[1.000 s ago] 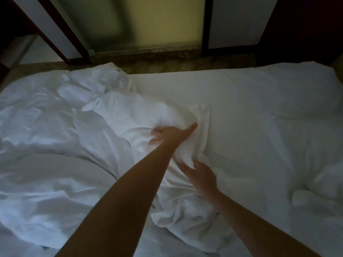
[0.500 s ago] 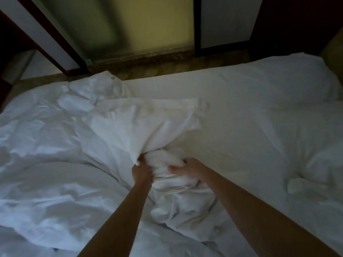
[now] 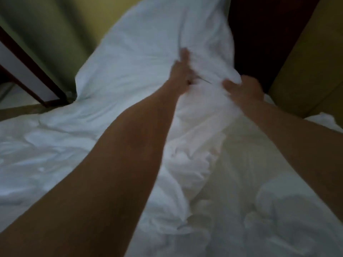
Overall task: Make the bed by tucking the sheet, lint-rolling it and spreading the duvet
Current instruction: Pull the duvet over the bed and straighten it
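The white duvet (image 3: 148,43) rises in front of me as a tall billowing fold, lifted off the bed. My left hand (image 3: 182,75) grips a bunch of its fabric near the middle, thumb pointing up. My right hand (image 3: 245,89) holds the same fold a little to the right, fingers curled into the cloth. The rest of the duvet lies crumpled over the bed at the left (image 3: 46,145) and lower right. The frame is blurred by motion. The sheet under the duvet is hidden.
A yellow-green wall (image 3: 61,34) stands behind the bed. A dark wooden frame (image 3: 31,75) runs along the left. Dark furniture (image 3: 259,34) and a yellowish panel (image 3: 306,71) stand at the right. A strip of floor (image 3: 18,110) shows at the left.
Both hands gathered the duvet fabric on the bed and then swung it upward and away from me. The raised duvet now hides the far side of the bed.
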